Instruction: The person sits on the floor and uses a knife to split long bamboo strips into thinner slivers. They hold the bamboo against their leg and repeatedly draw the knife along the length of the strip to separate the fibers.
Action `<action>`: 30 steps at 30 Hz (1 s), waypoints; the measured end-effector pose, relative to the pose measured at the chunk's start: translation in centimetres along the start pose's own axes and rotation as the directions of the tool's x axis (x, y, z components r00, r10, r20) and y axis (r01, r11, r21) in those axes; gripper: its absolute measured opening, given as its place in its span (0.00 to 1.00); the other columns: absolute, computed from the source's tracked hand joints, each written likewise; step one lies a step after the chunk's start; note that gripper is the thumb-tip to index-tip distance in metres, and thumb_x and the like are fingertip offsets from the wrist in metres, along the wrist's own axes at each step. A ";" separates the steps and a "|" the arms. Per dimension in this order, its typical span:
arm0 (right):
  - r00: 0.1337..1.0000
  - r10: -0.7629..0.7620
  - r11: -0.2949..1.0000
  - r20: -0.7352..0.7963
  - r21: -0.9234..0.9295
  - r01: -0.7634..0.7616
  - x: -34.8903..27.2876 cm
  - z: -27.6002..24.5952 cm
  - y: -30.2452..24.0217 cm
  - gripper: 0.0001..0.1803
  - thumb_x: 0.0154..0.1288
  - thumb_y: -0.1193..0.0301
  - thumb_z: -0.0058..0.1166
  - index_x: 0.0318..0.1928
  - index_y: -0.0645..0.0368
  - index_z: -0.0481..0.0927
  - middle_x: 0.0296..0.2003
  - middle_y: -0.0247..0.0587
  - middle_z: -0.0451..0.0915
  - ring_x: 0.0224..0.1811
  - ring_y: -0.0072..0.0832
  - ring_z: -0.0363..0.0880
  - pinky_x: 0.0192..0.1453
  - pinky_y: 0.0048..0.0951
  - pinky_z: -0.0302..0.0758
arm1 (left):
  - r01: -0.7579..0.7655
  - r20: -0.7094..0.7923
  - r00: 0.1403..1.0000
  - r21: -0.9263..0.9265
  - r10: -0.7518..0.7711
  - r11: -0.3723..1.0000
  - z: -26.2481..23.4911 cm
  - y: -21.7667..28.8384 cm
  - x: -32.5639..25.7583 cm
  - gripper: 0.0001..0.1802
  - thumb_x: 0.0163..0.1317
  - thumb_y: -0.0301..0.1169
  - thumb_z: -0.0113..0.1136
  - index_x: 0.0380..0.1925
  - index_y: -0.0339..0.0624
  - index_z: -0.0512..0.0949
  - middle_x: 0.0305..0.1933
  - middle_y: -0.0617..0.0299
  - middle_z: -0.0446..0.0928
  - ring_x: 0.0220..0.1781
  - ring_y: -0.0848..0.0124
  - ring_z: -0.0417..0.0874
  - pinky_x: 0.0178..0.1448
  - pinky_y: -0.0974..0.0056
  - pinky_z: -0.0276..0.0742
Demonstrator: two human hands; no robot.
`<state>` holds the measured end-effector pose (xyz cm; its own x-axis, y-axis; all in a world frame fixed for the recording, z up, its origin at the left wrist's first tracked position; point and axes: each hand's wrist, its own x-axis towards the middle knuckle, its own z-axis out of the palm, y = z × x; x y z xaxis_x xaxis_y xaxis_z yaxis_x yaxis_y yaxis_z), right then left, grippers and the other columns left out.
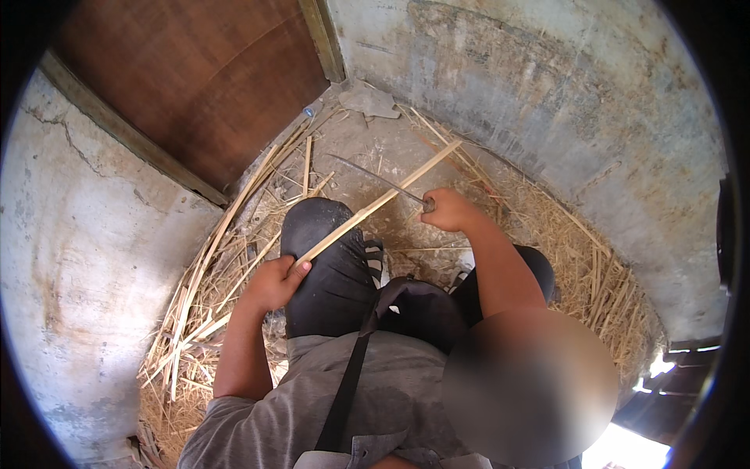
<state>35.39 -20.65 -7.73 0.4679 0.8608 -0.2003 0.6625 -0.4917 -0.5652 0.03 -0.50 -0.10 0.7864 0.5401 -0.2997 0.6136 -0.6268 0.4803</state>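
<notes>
My left hand is closed around the lower end of a long, pale bamboo strip, beside my left knee. The strip slants up and away to the right, passing over the knee. My right hand grips the handle of a thin-bladed knife. The narrow blade points to the far left and crosses the strip near its middle. Whether the blade touches the strip, I cannot tell. The handle is mostly hidden inside my right fist.
Long bamboo strips lie along the left wall, with shavings heaped on the right. A brown door panel stands at the far left, and a flat stone lies in the far corner. Stained walls close in both sides.
</notes>
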 end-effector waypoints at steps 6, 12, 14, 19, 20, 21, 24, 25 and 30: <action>1.000 0.010 0.999 0.011 0.030 -0.010 0.2 0.3 -0.2 0.31 0.56 0.55 0.67 0.55 0.63 0.83 0.51 0.61 0.83 0.56 0.54 0.81 0.62 0.44 0.77 | -0.001 -0.007 1.000 -0.009 0.001 1.000 0.1 -0.1 0.0 0.30 0.73 0.55 0.55 0.31 0.33 0.77 0.28 0.42 0.77 0.31 0.52 0.79 0.41 0.51 0.73; 0.997 -0.076 0.997 0.033 -0.005 0.076 -0.2 0.4 -1.2 0.30 0.56 0.56 0.68 0.55 0.62 0.84 0.50 0.60 0.84 0.55 0.54 0.82 0.61 0.44 0.77 | 0.000 -0.005 1.000 -0.014 0.000 1.000 0.2 -0.3 0.1 0.30 0.74 0.54 0.55 0.31 0.33 0.77 0.27 0.43 0.76 0.31 0.53 0.78 0.41 0.51 0.73; 0.995 -0.091 0.996 0.046 -0.008 0.092 0.0 0.7 -1.2 0.29 0.56 0.57 0.68 0.54 0.61 0.84 0.50 0.59 0.84 0.55 0.53 0.82 0.60 0.45 0.77 | 0.003 0.007 1.000 0.012 -0.003 1.000 0.1 -0.4 0.2 0.30 0.74 0.54 0.55 0.31 0.33 0.77 0.27 0.43 0.76 0.31 0.53 0.78 0.41 0.51 0.73; 0.996 -0.069 0.998 0.051 0.008 0.069 -0.3 -0.3 -1.5 0.28 0.56 0.58 0.68 0.53 0.60 0.84 0.49 0.58 0.84 0.54 0.53 0.82 0.60 0.45 0.78 | 0.015 0.001 1.000 -0.008 -0.015 1.000 0.1 -0.1 0.0 0.30 0.73 0.54 0.55 0.31 0.33 0.77 0.27 0.44 0.76 0.31 0.53 0.79 0.41 0.51 0.73; 0.996 -0.070 0.998 0.050 0.001 0.070 -0.3 -0.4 -1.6 0.27 0.56 0.58 0.69 0.53 0.60 0.84 0.49 0.58 0.84 0.54 0.53 0.82 0.59 0.45 0.78 | 0.018 0.000 1.000 -0.009 -0.018 1.000 0.1 0.0 0.0 0.30 0.73 0.54 0.55 0.31 0.33 0.77 0.27 0.44 0.76 0.31 0.53 0.79 0.41 0.51 0.73; 0.997 -0.068 0.998 0.046 0.002 0.068 -0.3 -0.3 -1.5 0.27 0.56 0.57 0.69 0.53 0.60 0.84 0.49 0.58 0.84 0.54 0.53 0.82 0.59 0.45 0.78 | 0.018 0.000 1.000 -0.006 -0.018 1.000 0.1 0.0 0.0 0.30 0.73 0.54 0.55 0.31 0.33 0.77 0.27 0.44 0.76 0.31 0.53 0.79 0.41 0.51 0.73; 0.996 -0.078 0.997 0.035 0.001 0.078 -0.3 0.0 -1.3 0.27 0.56 0.57 0.69 0.53 0.59 0.84 0.49 0.58 0.84 0.54 0.53 0.82 0.60 0.45 0.78 | 0.009 -0.004 1.000 -0.004 -0.009 1.000 0.2 -0.1 0.1 0.30 0.73 0.54 0.55 0.31 0.33 0.77 0.27 0.44 0.76 0.31 0.53 0.78 0.41 0.51 0.73; 0.995 -0.092 0.996 0.029 -0.002 0.092 -0.3 0.0 -1.4 0.27 0.56 0.57 0.69 0.53 0.59 0.84 0.49 0.58 0.84 0.54 0.53 0.82 0.60 0.45 0.77 | 0.000 -0.008 1.000 -0.008 0.000 1.000 0.3 -0.5 0.2 0.30 0.74 0.55 0.55 0.32 0.33 0.77 0.27 0.44 0.77 0.31 0.53 0.78 0.41 0.52 0.73; 0.994 -0.108 0.994 -0.002 0.019 0.108 -0.7 -0.4 -1.5 0.27 0.55 0.57 0.69 0.53 0.60 0.84 0.49 0.58 0.84 0.54 0.53 0.82 0.59 0.45 0.78 | 0.013 0.004 1.000 -0.022 -0.013 1.000 0.2 -0.2 0.1 0.30 0.74 0.55 0.55 0.32 0.33 0.77 0.27 0.45 0.76 0.31 0.55 0.78 0.41 0.52 0.73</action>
<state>34.31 -20.57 -6.44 0.3944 0.9087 -0.1367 0.6978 -0.3929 -0.5989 -0.05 -0.40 -0.38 0.7786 0.5461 -0.3091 0.6221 -0.6073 0.4942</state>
